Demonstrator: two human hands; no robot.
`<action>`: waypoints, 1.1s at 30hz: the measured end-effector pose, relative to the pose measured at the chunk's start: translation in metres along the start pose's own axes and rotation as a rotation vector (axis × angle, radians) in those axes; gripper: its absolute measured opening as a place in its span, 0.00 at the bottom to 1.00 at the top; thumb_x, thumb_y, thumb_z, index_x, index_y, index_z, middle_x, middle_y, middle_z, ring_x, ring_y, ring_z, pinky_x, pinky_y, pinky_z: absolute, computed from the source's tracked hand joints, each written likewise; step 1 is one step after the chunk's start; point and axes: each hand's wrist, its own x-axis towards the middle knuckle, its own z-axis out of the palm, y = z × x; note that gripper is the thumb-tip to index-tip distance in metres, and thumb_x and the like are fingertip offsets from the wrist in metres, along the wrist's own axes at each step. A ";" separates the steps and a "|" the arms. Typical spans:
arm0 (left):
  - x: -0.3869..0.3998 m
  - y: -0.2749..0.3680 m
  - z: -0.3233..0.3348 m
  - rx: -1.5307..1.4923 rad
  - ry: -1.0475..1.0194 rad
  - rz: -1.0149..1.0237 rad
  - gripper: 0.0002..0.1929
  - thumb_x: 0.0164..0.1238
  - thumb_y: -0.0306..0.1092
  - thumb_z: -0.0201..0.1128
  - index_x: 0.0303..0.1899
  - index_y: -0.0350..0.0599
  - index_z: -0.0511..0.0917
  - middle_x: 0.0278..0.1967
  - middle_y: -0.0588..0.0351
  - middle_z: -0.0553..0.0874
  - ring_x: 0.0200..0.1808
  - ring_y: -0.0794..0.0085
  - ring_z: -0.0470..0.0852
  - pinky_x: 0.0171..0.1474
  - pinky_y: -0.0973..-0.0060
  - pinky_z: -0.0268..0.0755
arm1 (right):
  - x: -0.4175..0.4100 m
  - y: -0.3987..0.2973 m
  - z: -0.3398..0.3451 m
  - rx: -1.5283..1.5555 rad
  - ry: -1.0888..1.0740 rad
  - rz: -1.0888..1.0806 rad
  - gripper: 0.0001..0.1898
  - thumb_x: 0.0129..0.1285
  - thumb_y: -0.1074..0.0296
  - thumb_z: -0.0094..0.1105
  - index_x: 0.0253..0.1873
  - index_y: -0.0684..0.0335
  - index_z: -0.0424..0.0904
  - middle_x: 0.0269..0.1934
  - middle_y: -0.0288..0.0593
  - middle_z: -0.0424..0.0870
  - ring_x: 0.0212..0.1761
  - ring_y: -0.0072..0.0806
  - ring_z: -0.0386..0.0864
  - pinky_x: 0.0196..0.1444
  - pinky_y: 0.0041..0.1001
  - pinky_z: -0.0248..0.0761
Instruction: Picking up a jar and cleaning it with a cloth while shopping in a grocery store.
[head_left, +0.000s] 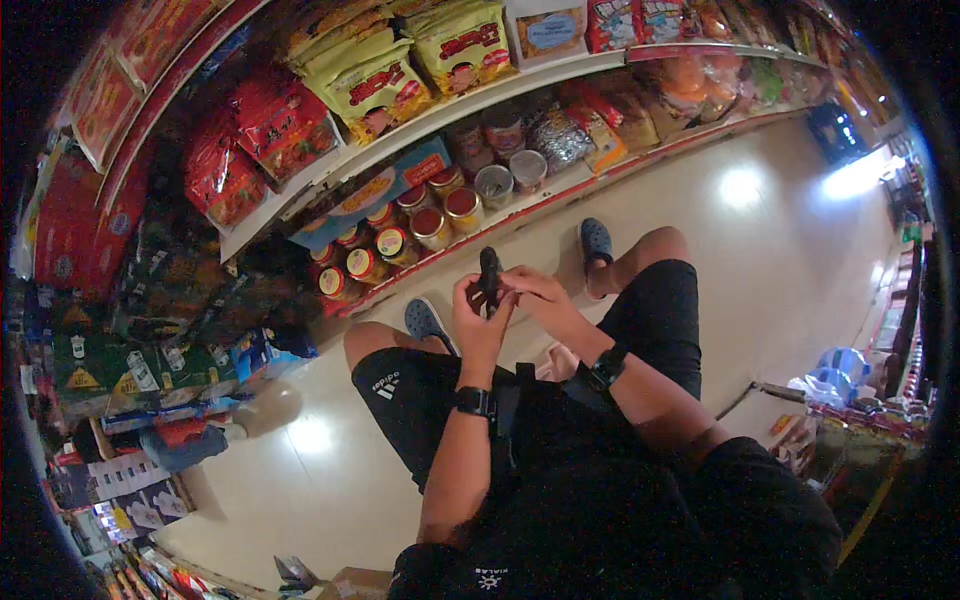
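Observation:
My left hand is closed around a small dark elongated object, whose upper end stands out above the fingers. What kind of object it is, I cannot tell. From the right, my right hand reaches across, its fingertips against the object and the left thumb. A black band is on each wrist. Beyond the hands, lidded jars stand on the lowest store shelf.
An upper shelf holds yellow noodle packs and red packs. Green cartons are stacked at the left. Clear plastic bags lie at the right. An open cardboard box sits at the bottom.

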 end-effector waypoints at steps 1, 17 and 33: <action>0.000 -0.001 0.000 0.027 0.024 0.024 0.17 0.57 0.23 0.65 0.47 0.39 0.70 0.39 0.58 0.79 0.40 0.78 0.79 0.43 0.81 0.73 | 0.000 0.002 0.000 0.000 -0.001 0.001 0.18 0.57 0.79 0.48 0.53 0.70 0.75 0.46 0.43 0.77 0.47 0.27 0.74 0.53 0.25 0.67; 0.008 0.047 -0.030 -0.368 -0.232 -0.100 0.14 0.57 0.17 0.61 0.47 0.36 0.77 0.42 0.57 0.81 0.45 0.75 0.78 0.50 0.78 0.70 | 0.003 -0.016 -0.014 -0.153 -0.104 0.241 0.32 0.53 0.54 0.69 0.58 0.66 0.72 0.46 0.40 0.80 0.45 0.27 0.77 0.52 0.28 0.70; 0.026 -0.035 -0.053 0.140 0.041 -0.451 0.27 0.67 0.46 0.58 0.60 0.40 0.64 0.41 0.56 0.76 0.41 0.74 0.75 0.49 0.75 0.68 | 0.011 -0.032 -0.006 -0.137 -0.107 0.502 0.16 0.57 0.61 0.66 0.44 0.65 0.78 0.34 0.34 0.82 0.36 0.21 0.77 0.41 0.25 0.73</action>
